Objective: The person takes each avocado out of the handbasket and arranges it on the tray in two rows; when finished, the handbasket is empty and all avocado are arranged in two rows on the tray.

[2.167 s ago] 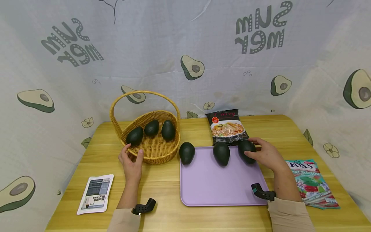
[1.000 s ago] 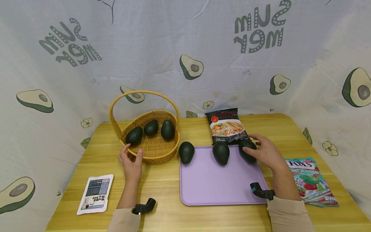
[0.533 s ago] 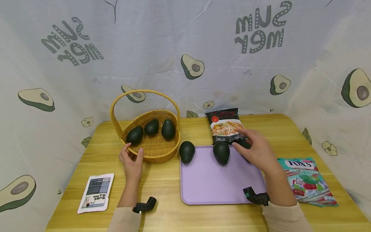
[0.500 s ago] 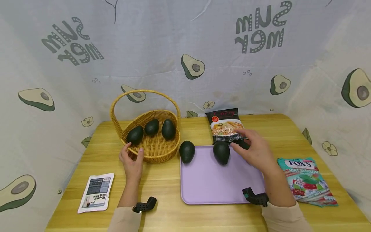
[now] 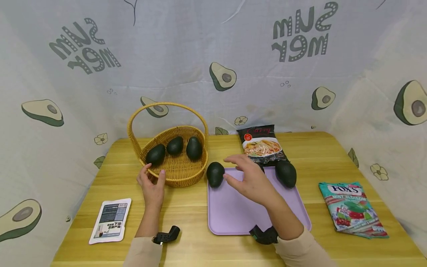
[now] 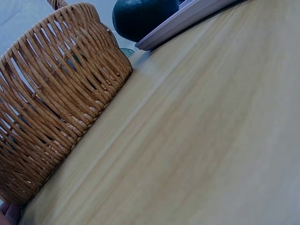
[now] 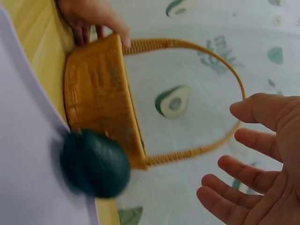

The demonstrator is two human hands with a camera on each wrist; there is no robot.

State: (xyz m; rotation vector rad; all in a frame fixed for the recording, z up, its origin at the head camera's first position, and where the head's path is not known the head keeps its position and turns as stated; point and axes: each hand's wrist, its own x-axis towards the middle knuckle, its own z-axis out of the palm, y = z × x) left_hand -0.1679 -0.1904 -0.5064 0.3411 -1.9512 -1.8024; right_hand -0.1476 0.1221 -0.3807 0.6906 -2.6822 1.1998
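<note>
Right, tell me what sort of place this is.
Likely a staged recording corner rather than a working kitchen: avocado-printed cloth hangs behind and at both sides of the wooden table, a basket and lilac tray are set out on it, and two black wrist-worn devices are in view.

The right hand [image 5: 250, 181] hangs over the tray [image 5: 233, 218], and the front half of the tray has room to slide across. The left avocado [image 5: 215, 174] sits near its fingertips, between it and the basket [image 5: 183, 181]. The tall handle [image 5: 166, 105] blocks the way in from the right, but a hand fits under it from the front. The left hand [image 5: 152, 189] touches the basket's front left, filling that spot. The noodle bag [image 5: 261, 148] stands in the way behind the tray.
</note>
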